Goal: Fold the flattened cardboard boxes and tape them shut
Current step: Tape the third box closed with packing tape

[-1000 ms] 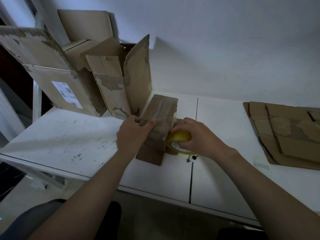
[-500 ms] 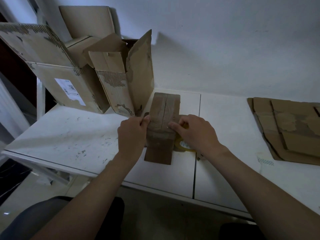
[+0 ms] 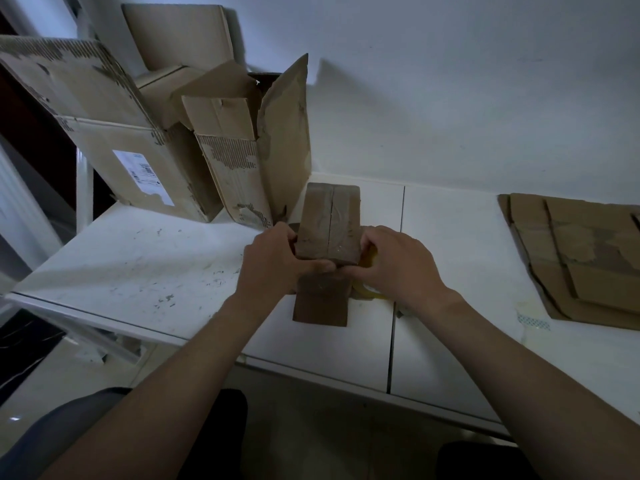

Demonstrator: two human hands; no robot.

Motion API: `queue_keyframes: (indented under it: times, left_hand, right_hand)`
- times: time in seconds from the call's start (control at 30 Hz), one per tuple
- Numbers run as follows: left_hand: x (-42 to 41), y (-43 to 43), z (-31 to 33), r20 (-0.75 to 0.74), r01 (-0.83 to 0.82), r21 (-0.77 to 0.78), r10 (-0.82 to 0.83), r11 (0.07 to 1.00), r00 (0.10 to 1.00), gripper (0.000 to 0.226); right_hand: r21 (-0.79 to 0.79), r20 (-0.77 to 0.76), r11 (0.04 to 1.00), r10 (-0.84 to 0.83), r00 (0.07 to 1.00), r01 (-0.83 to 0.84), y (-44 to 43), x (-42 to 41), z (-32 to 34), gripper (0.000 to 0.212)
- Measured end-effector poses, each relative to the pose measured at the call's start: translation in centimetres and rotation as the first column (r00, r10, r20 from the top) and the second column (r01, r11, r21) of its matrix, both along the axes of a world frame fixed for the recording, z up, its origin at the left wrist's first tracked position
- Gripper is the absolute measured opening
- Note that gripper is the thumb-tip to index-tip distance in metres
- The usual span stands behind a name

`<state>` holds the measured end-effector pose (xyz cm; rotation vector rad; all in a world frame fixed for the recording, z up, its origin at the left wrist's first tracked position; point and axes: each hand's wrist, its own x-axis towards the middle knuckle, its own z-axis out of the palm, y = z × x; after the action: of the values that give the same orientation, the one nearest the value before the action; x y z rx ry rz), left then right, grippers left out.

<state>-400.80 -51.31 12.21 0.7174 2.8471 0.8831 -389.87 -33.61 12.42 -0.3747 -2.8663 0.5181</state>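
Observation:
A small brown cardboard box (image 3: 329, 223) stands on the white table (image 3: 138, 265), its two top flaps folded together with a seam down the middle and clear tape glinting on it. My left hand (image 3: 273, 265) grips its left side, thumb pressed along the near top edge. My right hand (image 3: 394, 265) holds the right side, fingertips meeting the left thumb at that edge. A yellow tape roll (image 3: 367, 289) lies on the table under my right hand, mostly hidden.
Several larger opened cardboard boxes (image 3: 242, 161) lean against the wall at the back left. A stack of flattened cardboard (image 3: 585, 258) lies at the right. A scrap of tape (image 3: 533, 322) sits near the front right edge.
My right hand let go of the yellow tape roll and came up onto the box's right side. The box turned square to me, and both hands now press its near top edge.

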Motion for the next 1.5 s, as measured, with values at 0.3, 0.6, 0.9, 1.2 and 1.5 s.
queue_keyframes:
  times: [0.3,0.6,0.9,1.2,1.5]
  left_hand:
    - [-0.6,-3.2,-1.5,0.139,-0.054,0.403,-0.003,0.913,0.99,0.009]
    - [1.0,-1.5,-1.6,0.069,-0.209,0.409,0.198,0.888,0.978,0.043]
    - [1.3,1.3,-1.6,0.034,-0.203,0.272,0.201,0.941,0.979,0.118]
    - [1.5,0.4,-0.6,-0.047,-0.163,0.23,0.178,0.96,0.983,0.121]
    - [1.5,1.8,4.8,-0.565,0.396,0.112,-0.269,0.911,0.78,0.101]
  right_hand:
    - [-0.169,0.052,0.986,0.015,0.999,-0.006,0.7,-0.1,0.2,0.042]
    - [-0.225,0.017,0.942,0.26,0.965,-0.25,-0.2,0.5,0.7,0.055]
    - [-0.333,0.018,0.906,0.283,0.959,-0.261,0.7,0.9,0.2,0.07]
    - [-0.194,-0.101,0.931,0.294,0.951,-0.308,1.2,1.2,1.5,0.037]
    - [0.071,-0.206,0.954,0.3,0.931,-0.292,3.0,2.2,6.3,0.114]
